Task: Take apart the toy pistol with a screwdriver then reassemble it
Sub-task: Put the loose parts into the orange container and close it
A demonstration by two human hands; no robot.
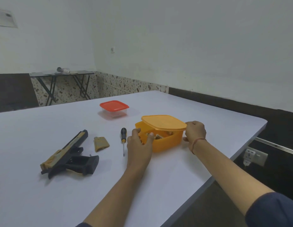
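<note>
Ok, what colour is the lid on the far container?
The lid is red; clearest in the head view.

White table (44, 202), toy pistol (68, 154), tan panel (101, 143), screwdriver (123, 138), orange box (168, 145), red-lidded container (114, 109)

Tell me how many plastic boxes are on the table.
2. The orange box, its lid partly off, sits near the right edge of the table; the red-lidded box is farther back, closed.

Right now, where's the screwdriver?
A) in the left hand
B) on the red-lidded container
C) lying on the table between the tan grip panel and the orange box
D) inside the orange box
C: the screwdriver lies free on the table between the tan grip panel and the orange box; the right hand grips its lid, the left hand is at its rim.
</note>
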